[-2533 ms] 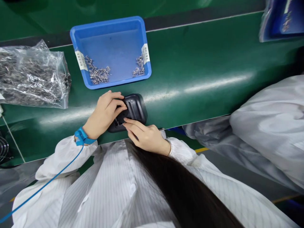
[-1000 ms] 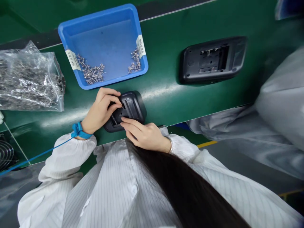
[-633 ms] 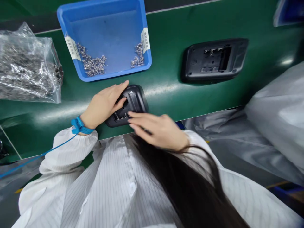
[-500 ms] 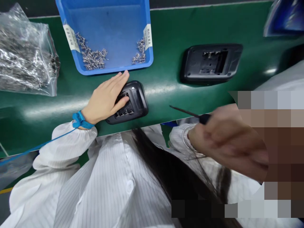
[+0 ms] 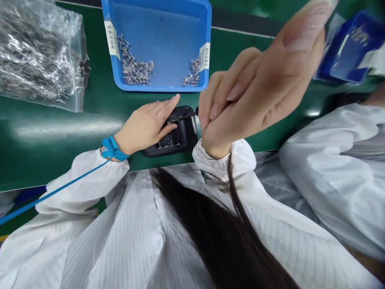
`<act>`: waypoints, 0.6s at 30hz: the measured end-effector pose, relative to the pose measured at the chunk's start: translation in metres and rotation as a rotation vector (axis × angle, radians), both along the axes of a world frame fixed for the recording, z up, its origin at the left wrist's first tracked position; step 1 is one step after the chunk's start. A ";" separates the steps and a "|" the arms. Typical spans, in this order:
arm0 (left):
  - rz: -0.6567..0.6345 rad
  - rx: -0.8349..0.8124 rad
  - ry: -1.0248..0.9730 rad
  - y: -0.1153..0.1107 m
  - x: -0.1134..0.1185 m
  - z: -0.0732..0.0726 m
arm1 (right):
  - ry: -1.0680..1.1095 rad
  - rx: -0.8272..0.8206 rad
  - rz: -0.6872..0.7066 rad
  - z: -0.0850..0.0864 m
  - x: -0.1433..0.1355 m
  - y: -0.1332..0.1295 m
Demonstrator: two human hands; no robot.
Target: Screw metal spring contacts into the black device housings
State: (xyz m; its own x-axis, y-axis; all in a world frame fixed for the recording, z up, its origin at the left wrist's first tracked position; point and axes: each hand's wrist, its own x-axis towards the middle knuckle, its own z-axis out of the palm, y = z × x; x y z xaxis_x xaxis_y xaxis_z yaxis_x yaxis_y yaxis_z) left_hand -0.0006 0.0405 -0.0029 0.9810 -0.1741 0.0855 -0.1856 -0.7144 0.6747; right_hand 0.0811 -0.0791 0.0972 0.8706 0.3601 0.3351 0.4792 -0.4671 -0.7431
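A black plastic housing (image 5: 189, 130) lies on the green table, its battery bay with metal springs facing up. My left hand (image 5: 146, 126) rests on its left part, thumb over the bay and fingers along the far edge, pressing it down. Above the housing's right side, my right hand (image 5: 249, 88) is closed around a dark-handled tool with a thin shaft (image 5: 188, 115). The shaft points left, its end over the bay's upper edge near my left fingers; whether it touches is unclear. Most of the handle is hidden in my right hand.
Beyond the housing stands a blue tray (image 5: 162, 89) with two piles of small springs. A clear bag of metal parts (image 5: 42, 56) lies at the left. Another blue tray (image 5: 345, 56) is at the far right, near a person's white sleeve (image 5: 333, 148). A blue cord runs from my left wrist.
My right hand has moved left and up with the tool, bringing its shaft over the housing. My left hand stays on the housing. The view has shifted; the second housing no longer shows plainly.
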 end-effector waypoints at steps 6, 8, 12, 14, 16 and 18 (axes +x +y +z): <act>-0.021 0.032 -0.025 0.002 -0.001 -0.006 | -0.005 0.094 -0.276 -0.006 -0.010 0.031; -0.019 0.046 -0.022 0.002 -0.001 -0.006 | -0.004 0.102 -0.276 -0.008 -0.007 0.033; -0.019 0.040 -0.022 0.001 -0.001 -0.004 | -0.026 0.092 -0.291 -0.006 -0.005 0.035; -0.020 0.026 -0.028 0.001 -0.001 -0.003 | -0.053 0.086 -0.269 -0.006 -0.005 0.039; -0.027 0.017 -0.035 0.001 -0.001 -0.004 | -0.095 0.109 -0.223 -0.011 -0.003 0.044; -0.028 0.008 -0.047 0.002 -0.001 -0.005 | -0.039 0.086 -0.081 -0.020 0.001 0.047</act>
State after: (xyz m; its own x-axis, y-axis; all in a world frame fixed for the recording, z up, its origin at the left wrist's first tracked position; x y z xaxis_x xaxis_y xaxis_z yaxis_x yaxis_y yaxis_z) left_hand -0.0019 0.0421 -0.0084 0.9707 -0.2019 0.1301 -0.2368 -0.7140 0.6589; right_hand 0.0816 -0.0321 0.0768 0.8814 0.2577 0.3959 0.4719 -0.4407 -0.7636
